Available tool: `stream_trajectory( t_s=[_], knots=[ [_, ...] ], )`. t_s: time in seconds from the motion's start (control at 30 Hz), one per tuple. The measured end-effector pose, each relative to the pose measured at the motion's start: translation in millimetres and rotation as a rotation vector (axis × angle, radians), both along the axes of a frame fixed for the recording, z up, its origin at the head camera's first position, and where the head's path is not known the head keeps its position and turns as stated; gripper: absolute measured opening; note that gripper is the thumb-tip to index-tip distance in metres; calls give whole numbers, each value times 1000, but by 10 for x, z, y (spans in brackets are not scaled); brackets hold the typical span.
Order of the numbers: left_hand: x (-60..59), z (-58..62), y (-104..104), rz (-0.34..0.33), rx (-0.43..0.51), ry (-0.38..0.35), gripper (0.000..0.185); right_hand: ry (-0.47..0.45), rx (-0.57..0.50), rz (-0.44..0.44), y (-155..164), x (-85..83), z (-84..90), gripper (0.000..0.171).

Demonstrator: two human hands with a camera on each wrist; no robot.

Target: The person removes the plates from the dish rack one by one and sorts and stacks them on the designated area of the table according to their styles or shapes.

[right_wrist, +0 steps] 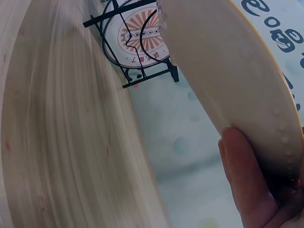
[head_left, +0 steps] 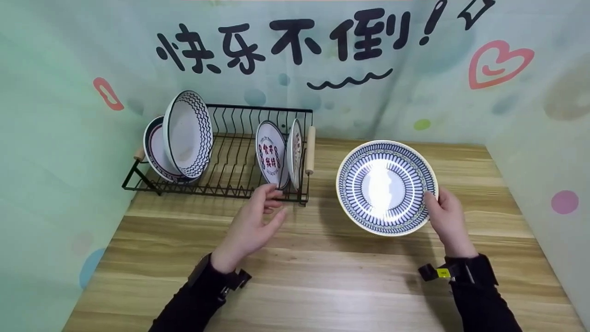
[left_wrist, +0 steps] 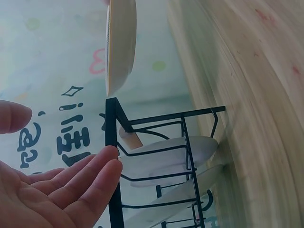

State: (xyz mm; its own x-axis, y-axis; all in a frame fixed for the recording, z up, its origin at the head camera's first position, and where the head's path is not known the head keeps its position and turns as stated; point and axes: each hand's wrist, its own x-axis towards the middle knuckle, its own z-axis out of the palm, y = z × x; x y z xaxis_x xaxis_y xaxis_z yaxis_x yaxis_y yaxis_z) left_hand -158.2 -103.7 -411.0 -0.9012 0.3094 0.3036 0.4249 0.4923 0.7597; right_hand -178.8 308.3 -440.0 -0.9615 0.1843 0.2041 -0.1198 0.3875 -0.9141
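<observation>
My right hand pinches the right rim of a white dish with a blue radial pattern, thumb on its inner face. The dish is held above the table, its inside facing the head camera. In the right wrist view, fingers press the dish's pale underside. At the front edge of the black wire dish rack is my left hand, fingers loosely extended and holding nothing. Closest to it stands a white plate with red characters; whether fingertips touch the rack is unclear.
Another plate stands at the rack's right end beside a wooden handle. A large bowl with a wavy black rim leans at the left, over a dark-rimmed dish. A printed cloth hangs behind the wooden table.
</observation>
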Motion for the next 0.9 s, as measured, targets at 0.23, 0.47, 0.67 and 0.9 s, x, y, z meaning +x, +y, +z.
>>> stream_trajectory(
  t_s=[0.23,0.47,0.67,0.9],
  knots=[
    [-5,37,-87,27,10,-7,59,-55,13,-41,109,7,-49,32],
    [-17,111,-164,53,-2,-11,60,-86,-2,-53,225,3,-114,36],
    [-31,172,-279,84,-46,28,59,-120,-36,-62,341,3,-160,39],
    [-70,184,-477,143,-114,125,56,-154,-28,-78,514,21,-182,43]
  ],
)
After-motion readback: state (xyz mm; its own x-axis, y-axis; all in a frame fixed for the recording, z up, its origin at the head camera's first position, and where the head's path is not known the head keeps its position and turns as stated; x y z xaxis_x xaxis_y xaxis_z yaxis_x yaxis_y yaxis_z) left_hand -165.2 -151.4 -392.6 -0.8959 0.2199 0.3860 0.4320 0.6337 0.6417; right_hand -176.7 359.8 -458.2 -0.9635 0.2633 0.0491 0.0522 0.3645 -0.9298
